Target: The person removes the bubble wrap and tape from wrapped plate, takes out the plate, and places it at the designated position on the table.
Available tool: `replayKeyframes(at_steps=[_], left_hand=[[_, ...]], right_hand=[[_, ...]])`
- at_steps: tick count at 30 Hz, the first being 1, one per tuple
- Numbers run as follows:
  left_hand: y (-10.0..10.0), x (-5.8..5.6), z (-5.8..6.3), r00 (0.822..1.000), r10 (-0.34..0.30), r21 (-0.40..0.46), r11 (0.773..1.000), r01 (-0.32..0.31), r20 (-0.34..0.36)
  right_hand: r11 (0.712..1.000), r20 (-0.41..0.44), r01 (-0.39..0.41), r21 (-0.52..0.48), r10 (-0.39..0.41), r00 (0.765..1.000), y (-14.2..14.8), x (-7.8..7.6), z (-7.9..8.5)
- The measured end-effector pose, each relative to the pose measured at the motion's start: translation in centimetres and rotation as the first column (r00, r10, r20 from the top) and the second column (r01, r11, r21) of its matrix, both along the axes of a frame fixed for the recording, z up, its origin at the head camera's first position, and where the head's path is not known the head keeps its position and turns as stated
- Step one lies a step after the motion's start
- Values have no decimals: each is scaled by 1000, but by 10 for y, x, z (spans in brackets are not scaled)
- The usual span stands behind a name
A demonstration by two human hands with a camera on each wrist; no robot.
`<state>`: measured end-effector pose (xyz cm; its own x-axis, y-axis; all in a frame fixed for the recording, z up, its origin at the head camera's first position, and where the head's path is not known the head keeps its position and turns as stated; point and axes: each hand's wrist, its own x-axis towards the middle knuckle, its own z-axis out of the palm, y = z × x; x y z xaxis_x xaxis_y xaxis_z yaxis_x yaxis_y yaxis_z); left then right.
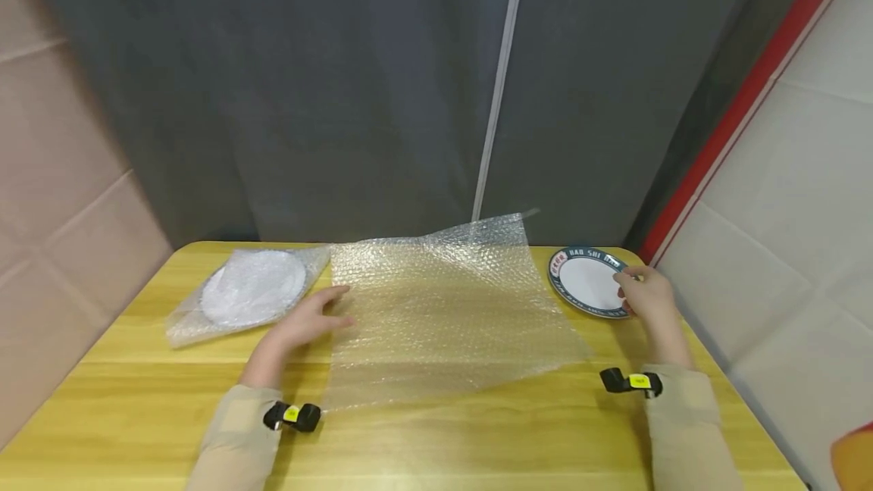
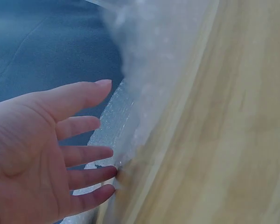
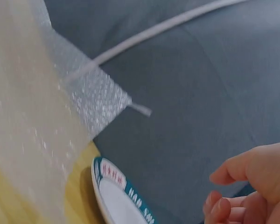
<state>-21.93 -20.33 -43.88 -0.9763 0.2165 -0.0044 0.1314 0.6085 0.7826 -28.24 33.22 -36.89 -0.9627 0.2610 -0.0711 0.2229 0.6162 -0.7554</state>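
A sheet of bubble wrap lies spread over the middle of the wooden table, its far right corner raised against the dark curtain. My left hand is at the sheet's left edge, fingers extended and thumb apart; in the left wrist view the palm shows with nothing held. Over at the right, a white plate with a dark teal lettered rim lies on the table. My right hand overlaps the plate's right rim. In the right wrist view its fingers bend loosely, with a gap below the thumb.
Another round plate, covered in bubble wrap, lies at the table's left. A dark grey curtain with a pale vertical strip stands behind the table. Light panels flank both sides, the right one edged in red.
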Motion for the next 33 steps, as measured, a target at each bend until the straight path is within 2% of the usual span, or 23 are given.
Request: replayKeyframes(at_steps=[5, 10, 22, 25, 29, 33], left_hand=[[-2, 0, -1, 1000, 3, -5, 1000, -3, -25], [-4, 1, -2, 998, 2, -20, 1000, -4, -61], [-5, 6, -1, 986, 46, -19, 999, -49, -161], [-8, 8, 1, 977, 83, -21, 996, -89, -195], [-16, 11, 4, 954, 149, -25, 987, -161, -260], [-26, 16, 9, 938, 203, -25, 976, -218, -281]], right_hand=[[997, -115, -81, 0, 80, 990, -22, 4, 10], [984, -178, -177, -20, 170, 969, -51, 9, 13], [942, -257, -309, -130, 269, 928, -116, 14, -3], [927, -270, -336, -168, 284, 920, -131, 16, -3], [896, -280, -383, -226, 317, 906, -153, 21, 1], [872, -265, -414, -260, 348, 900, -174, 24, 1]])
